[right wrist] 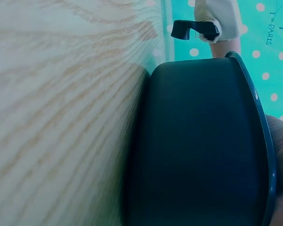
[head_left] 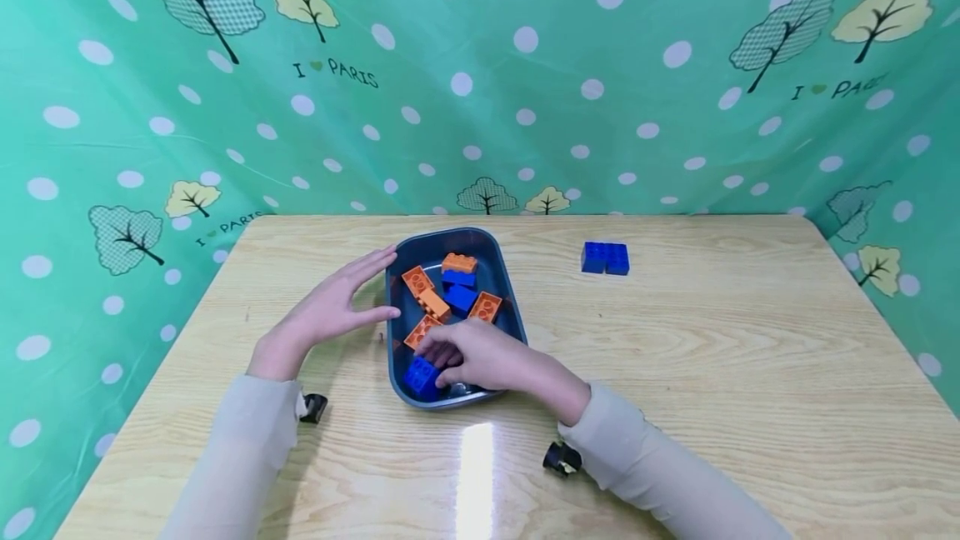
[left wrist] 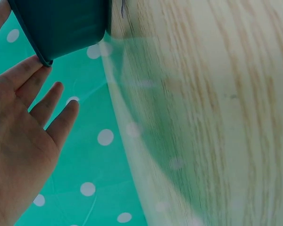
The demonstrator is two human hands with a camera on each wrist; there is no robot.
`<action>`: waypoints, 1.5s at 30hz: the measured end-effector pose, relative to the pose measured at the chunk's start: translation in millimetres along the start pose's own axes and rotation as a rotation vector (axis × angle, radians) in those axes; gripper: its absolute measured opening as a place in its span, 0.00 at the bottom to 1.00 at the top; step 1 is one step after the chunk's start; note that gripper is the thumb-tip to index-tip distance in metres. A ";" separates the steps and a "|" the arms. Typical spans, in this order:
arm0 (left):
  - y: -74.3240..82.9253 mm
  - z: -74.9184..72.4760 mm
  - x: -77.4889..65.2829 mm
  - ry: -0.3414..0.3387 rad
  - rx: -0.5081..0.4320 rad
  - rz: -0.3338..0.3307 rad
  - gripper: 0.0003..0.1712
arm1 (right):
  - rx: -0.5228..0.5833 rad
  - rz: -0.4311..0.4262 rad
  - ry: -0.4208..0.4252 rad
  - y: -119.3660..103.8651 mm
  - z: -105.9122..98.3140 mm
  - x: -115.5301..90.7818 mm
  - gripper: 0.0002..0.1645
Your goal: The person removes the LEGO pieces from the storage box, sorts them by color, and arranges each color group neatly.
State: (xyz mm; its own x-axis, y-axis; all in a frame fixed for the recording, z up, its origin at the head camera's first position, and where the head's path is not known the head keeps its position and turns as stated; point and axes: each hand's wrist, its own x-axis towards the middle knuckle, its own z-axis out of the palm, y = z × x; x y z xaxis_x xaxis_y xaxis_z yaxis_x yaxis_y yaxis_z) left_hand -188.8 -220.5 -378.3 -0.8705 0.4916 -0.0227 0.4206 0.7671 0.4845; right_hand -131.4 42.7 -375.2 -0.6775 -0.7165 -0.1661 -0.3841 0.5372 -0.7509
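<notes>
A dark blue-grey plastic bin (head_left: 512, 307) holds several orange and blue toy building bricks. My right hand (head_left: 483, 354) reaches over the bin's right side, its fingers curled and its thumb against a blue brick (head_left: 422, 377) in the near left corner. In the right wrist view the bin's outer wall (right wrist: 198, 141) hides that brick and most of the hand. My left hand (head_left: 330, 307) is at the bin's left side, fingers spread, with fingertips at the rim. The left wrist view shows the left hand (left wrist: 28, 117) with straight fingers touching the bin's edge.
Two blue bricks (head_left: 604, 258) stand side by side on the wooden table (head_left: 712, 373), right of the bin near the back edge. A green dotted cloth (head_left: 480, 65) hangs behind the table. Black wrist cameras (head_left: 562, 458) stick out below the sleeves.
</notes>
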 end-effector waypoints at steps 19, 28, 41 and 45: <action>-1.3 0.3 -2.8 -0.001 -0.002 -0.035 0.53 | 0.070 0.030 0.316 10.6 -86.7 -34.2 0.23; -0.9 2.0 -2.6 0.000 -0.003 -0.037 0.53 | 0.073 0.128 0.527 54.3 -139.5 -72.2 0.25; 0.0 1.2 -1.4 0.002 -0.015 -0.027 0.53 | -0.019 0.347 0.711 130.5 -170.6 -126.9 0.27; 0.3 0.3 -1.6 0.000 -0.011 -0.025 0.53 | 0.017 0.398 0.702 147.5 -171.4 -134.0 0.29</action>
State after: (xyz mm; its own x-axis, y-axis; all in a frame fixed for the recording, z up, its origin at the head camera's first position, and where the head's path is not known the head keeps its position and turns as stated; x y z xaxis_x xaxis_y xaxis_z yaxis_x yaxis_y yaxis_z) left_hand -187.1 -220.9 -378.4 -0.8808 0.4722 -0.0350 0.3957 0.7746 0.4933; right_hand -204.8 294.2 -354.1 -0.9996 -0.0231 0.0133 -0.0255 0.6826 -0.7304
